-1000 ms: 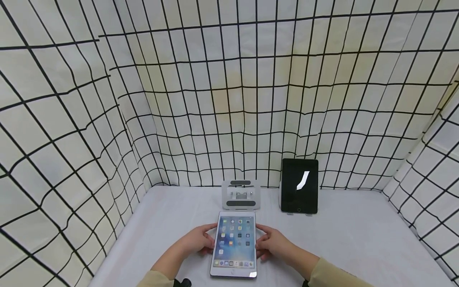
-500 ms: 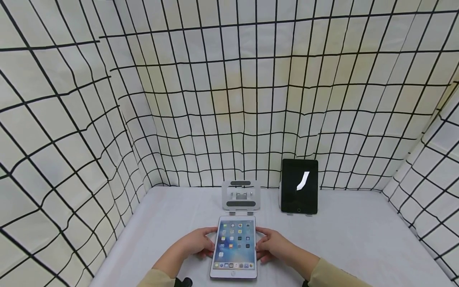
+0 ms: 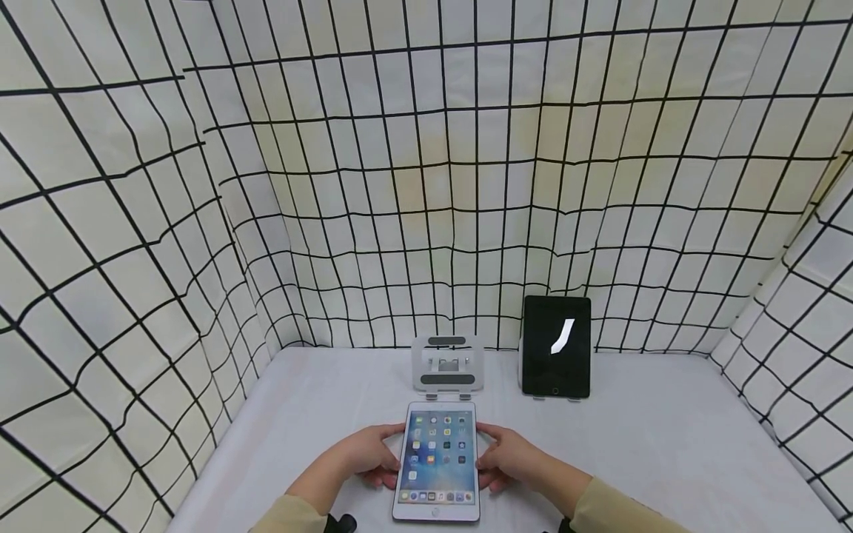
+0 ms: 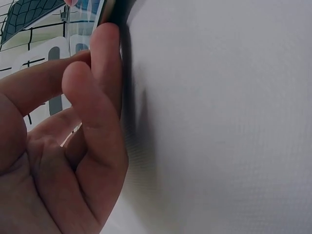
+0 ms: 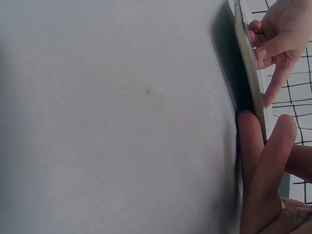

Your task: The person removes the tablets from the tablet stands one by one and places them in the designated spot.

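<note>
A white-framed tablet (image 3: 436,465) lies face up before me, its lit screen showing rows of app icons. My left hand (image 3: 369,455) holds its left edge, and my right hand (image 3: 512,460) holds the right edge. In the right wrist view, the tablet's thin edge (image 5: 252,73) is tilted off the cloth, a dark shadow beneath it; fingertips of my right hand (image 5: 270,175) reach its underside. The left wrist view shows my left hand (image 4: 92,131) close to the cloth, with only a corner of the tablet (image 4: 108,9) visible.
Just beyond the tablet stands a white tablet stand (image 3: 448,363) with grey pads and two small lower lips. To its right, a black tablet (image 3: 556,346) leans upright on a similar support. White cloth (image 3: 653,444) covers the table. Black-gridded white curtains (image 3: 466,185) enclose the back and sides.
Both hands have drawn the tablet slightly toward me, uncovering the stand's lower lips. Over the last half second it has shifted only a little. The stand and black tablet stay put.
</note>
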Available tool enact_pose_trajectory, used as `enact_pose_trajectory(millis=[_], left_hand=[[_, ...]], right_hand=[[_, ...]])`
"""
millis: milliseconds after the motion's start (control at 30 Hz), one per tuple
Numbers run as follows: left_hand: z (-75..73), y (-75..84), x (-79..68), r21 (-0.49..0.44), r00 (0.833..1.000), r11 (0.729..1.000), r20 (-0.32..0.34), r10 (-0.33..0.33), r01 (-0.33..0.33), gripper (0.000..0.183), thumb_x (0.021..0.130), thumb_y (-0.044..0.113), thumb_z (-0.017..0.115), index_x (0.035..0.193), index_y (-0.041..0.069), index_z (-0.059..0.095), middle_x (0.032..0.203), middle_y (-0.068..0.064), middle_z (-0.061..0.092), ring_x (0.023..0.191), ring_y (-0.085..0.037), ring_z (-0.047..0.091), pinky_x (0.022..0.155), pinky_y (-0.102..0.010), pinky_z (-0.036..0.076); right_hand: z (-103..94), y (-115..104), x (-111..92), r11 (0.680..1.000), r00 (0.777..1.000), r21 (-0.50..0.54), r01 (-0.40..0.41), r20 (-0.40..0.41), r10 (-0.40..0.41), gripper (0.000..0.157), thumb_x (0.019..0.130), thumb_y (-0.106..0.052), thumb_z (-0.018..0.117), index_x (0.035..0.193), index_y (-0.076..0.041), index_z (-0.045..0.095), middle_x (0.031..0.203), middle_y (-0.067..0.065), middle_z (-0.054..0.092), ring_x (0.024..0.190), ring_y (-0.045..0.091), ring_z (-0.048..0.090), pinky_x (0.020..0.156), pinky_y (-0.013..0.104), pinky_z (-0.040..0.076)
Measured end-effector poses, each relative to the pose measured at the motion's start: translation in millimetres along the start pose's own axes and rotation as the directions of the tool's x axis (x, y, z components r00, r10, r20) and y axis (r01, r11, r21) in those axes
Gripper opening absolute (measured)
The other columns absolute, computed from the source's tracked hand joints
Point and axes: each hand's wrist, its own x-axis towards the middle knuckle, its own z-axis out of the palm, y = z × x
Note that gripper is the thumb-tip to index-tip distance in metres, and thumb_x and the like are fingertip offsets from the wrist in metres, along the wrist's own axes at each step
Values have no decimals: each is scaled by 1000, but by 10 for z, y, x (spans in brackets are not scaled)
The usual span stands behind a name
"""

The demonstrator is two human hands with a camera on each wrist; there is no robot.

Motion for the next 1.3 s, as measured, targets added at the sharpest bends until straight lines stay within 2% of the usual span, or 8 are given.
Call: enact_pose_trajectory(millis=[367,500,800,1133,1300], left_hand=[[68,18,22,35,998,997,-27,-65,66,80,84,3,74,154,15,37,77,-12,70,57,-16,67,50,-22,51],[76,40,-6,69,998,996,-25,-61,63,81,84,4,75,154,15,37,77,-10,70,56,-16,67,49,-22,51],[45,46,-54,137,998,989,-25,-49,52,83,82,8,78,154,16,37,75,-8,68,54,-15,64,46,-21,47],[60,11,-9,163,999,986,-29,-26,30,85,81,13,81,154,16,37,70,-7,67,53,-16,64,45,-22,46],[53,-11,-10,178,999,983,-35,-36,42,85,81,15,82,154,15,37,69,-7,66,53,-15,63,46,-22,47]], right_hand=[[28,-56,-82,999,999,-41,-23,-34,22,79,85,-1,71,154,-6,32,83,12,70,56,16,66,48,20,49],[39,-61,-97,998,999,-48,-30,-47,27,81,84,-1,73,154,-6,33,81,13,68,55,16,66,48,20,48],[54,4,-48,997,998,-46,-59,-20,58,85,82,-3,76,154,-8,32,77,14,69,57,18,68,49,21,50],[-33,42,-17,985,999,-170,-22,-34,16,84,80,-10,81,152,-13,39,65,6,66,47,14,61,43,21,40],[-25,31,-4,982,999,-189,-17,-33,11,83,79,-11,82,152,-14,41,63,5,65,45,13,58,42,22,37]])
